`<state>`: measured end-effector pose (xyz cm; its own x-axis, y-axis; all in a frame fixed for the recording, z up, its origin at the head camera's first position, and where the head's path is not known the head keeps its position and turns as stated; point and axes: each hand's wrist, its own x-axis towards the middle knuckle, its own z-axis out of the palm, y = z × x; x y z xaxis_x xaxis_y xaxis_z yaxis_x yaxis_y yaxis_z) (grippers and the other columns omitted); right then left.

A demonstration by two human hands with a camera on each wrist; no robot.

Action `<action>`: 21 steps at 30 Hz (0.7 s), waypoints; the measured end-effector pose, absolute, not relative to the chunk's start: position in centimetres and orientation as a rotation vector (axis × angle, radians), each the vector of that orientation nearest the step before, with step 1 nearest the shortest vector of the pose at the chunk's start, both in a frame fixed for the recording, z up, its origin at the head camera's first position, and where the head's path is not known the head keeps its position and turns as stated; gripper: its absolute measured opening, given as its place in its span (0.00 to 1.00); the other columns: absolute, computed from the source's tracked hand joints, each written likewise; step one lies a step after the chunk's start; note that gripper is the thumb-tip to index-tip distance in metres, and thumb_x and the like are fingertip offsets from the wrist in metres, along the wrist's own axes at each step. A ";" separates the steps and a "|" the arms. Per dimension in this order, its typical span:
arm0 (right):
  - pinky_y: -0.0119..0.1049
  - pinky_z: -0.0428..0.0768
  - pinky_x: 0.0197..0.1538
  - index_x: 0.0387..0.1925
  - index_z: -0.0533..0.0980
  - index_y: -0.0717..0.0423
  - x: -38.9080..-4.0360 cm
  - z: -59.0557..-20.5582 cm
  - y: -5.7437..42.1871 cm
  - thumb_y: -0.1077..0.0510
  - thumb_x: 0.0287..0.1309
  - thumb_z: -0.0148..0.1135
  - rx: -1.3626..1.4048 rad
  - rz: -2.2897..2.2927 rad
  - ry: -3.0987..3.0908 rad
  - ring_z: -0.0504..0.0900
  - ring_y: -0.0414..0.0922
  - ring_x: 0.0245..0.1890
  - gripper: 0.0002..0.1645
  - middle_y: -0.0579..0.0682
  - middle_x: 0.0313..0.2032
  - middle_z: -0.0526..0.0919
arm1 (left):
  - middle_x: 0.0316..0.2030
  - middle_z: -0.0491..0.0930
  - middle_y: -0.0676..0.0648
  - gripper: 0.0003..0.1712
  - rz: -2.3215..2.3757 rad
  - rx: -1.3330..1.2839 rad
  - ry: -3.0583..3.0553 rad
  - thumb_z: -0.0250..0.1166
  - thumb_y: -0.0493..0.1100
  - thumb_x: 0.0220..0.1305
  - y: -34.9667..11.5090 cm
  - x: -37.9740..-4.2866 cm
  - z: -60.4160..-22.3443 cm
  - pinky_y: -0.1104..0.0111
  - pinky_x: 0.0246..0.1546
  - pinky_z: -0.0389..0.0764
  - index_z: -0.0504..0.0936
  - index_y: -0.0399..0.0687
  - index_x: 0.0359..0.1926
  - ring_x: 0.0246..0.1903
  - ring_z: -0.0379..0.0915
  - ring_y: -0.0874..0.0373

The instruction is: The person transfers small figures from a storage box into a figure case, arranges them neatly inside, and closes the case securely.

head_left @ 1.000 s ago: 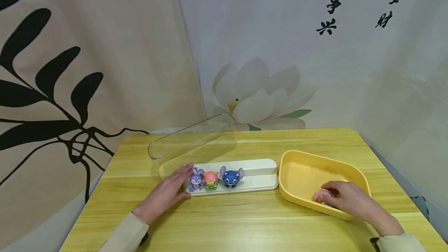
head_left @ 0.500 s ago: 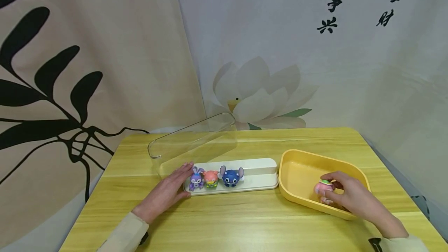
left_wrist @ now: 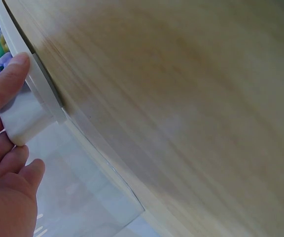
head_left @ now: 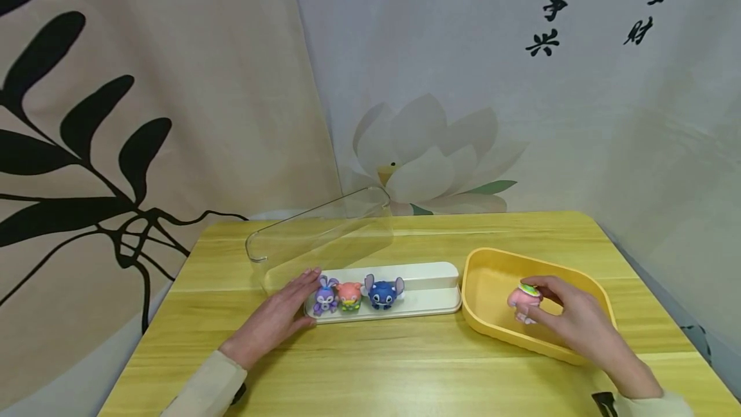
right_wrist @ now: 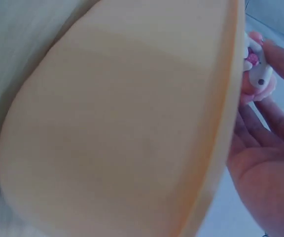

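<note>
My left hand holds the left end of a long white stepped tray, thumb on its front edge and fingers round the far side. On the tray stand a purple rabbit figurine, a coral-pink figurine and a blue big-eared figurine. With thumb and fingers, my right hand pinches a pink figurine with a green-and-yellow top, above the yellow bin. In the right wrist view this figurine shows a white face beyond the bin's rim.
Behind the white tray a clear plastic cover stands on the wooden table, close to the left fingers. The yellow bin's left end sits right beside the tray's right end. A printed curtain hangs behind the table.
My right hand has lifted the pink figurine from the bottom of the yellow bin and moved it slightly up and left. My left hand and the tray stay in place.
</note>
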<state>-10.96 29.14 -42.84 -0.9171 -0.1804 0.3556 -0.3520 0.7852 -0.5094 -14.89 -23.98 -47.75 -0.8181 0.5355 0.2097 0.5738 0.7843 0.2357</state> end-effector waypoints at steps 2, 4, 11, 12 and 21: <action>0.13 0.76 0.45 0.50 0.83 0.52 -10.9 -42.8 28.7 0.52 0.51 0.83 0.396 0.849 -2.678 0.89 0.48 0.45 0.25 0.44 0.42 0.89 | 0.77 0.62 0.42 0.43 -0.437 -0.887 -2.840 0.79 0.47 0.57 -24.0 -14.9 -47.8 0.53 0.66 0.76 0.74 0.40 0.71 0.74 0.61 0.44; 0.12 0.75 0.46 0.50 0.83 0.51 -10.9 -42.7 28.2 0.52 0.51 0.83 0.389 0.871 -2.665 0.89 0.48 0.46 0.25 0.44 0.42 0.89 | 0.77 0.62 0.42 0.43 -0.436 -0.887 -2.840 0.79 0.47 0.57 -24.0 -14.9 -47.8 0.53 0.66 0.76 0.74 0.40 0.71 0.74 0.61 0.44; 0.08 0.71 0.54 0.53 0.81 0.52 -11.0 -42.5 26.3 0.55 0.52 0.82 0.441 0.989 -2.619 0.83 0.33 0.47 0.27 0.45 0.45 0.88 | 0.77 0.62 0.42 0.43 -0.442 -0.889 -2.838 0.79 0.46 0.57 -24.0 -14.9 -47.8 0.53 0.67 0.75 0.74 0.40 0.71 0.74 0.61 0.44; 0.08 0.71 0.54 0.53 0.81 0.53 -11.1 -42.4 26.0 0.55 0.53 0.82 0.447 1.002 -2.617 0.83 0.33 0.47 0.27 0.45 0.46 0.87 | 0.77 0.62 0.42 0.43 -0.443 -0.890 -2.838 0.79 0.46 0.57 -24.0 -14.9 -47.8 0.53 0.67 0.75 0.73 0.40 0.71 0.74 0.61 0.44; 0.09 0.71 0.55 0.53 0.82 0.52 -11.8 -42.2 23.9 0.60 0.51 0.82 0.535 1.037 -2.555 0.81 0.35 0.46 0.27 0.42 0.48 0.85 | 0.77 0.61 0.42 0.43 -0.447 -0.892 -2.850 0.78 0.47 0.58 -24.1 -14.9 -47.8 0.53 0.67 0.75 0.73 0.40 0.72 0.74 0.61 0.44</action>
